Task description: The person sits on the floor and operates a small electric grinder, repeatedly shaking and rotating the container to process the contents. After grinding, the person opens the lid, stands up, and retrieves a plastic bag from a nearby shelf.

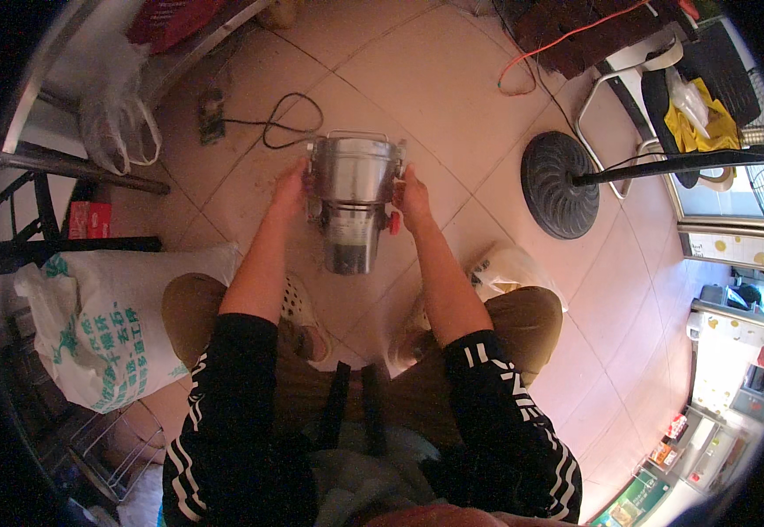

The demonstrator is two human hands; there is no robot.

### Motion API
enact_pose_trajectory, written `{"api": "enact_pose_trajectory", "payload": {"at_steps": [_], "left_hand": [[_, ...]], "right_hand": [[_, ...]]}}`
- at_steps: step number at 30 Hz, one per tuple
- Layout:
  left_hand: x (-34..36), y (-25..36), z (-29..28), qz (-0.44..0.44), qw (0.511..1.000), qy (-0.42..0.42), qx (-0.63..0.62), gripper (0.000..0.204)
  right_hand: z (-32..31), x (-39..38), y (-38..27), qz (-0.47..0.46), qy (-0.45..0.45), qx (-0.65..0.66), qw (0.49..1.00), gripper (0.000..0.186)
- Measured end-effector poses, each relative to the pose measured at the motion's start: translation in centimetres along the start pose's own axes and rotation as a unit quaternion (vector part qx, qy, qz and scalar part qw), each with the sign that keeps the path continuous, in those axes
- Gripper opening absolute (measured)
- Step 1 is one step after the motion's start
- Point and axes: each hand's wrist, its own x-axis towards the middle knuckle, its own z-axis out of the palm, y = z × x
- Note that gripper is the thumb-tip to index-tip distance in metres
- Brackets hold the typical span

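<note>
A stainless steel machine [356, 176], with a cylindrical upper drum, a narrower lower body, side latches and a red knob [393, 223], is between my two hands above the tiled floor. My left hand [289, 189] is closed on its left side and my right hand [412, 195] on its right side, near the latches; the fingers are partly hidden. A looped black cord [292, 98] lies behind it on the floor, near a small dark object [212, 119].
A white woven sack [110, 334] sits at my left and a plastic bag [518, 268] by my right leg. A black round stand base [553, 184], a chair with yellow cloth [698, 127] and an orange cable [514, 70] are at right. A hanging bag [114, 127] is back left.
</note>
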Motion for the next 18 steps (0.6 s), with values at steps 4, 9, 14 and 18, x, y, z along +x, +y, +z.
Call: {"api": "enact_pose_trajectory", "payload": {"at_steps": [4, 9, 14, 18], "left_hand": [[-0.5, 0.1, -0.4, 0.011, 0.999, -0.038, 0.017, 0.032], [-4.5, 1.1, -1.8, 0.047, 0.993, -0.087, -0.07, 0.03], [-10.2, 2.1, -3.7, -0.007, 0.987, -0.158, -0.034, 0.027], [-13.6, 1.9, -4.9, -0.012, 0.971, -0.211, 0.112, 0.026]], "right_hand": [[0.0, -1.4, -0.5, -0.009, 0.0, 0.065, 0.998, 0.056], [-1.5, -6.7, -1.6, -0.055, -0.129, 0.133, 0.981, 0.054], [-3.8, -9.6, -0.3, -0.029, -0.129, 0.06, 0.989, 0.046], [-6.0, -10.5, 1.1, 0.05, -0.212, -0.049, 0.975, 0.047]]}}
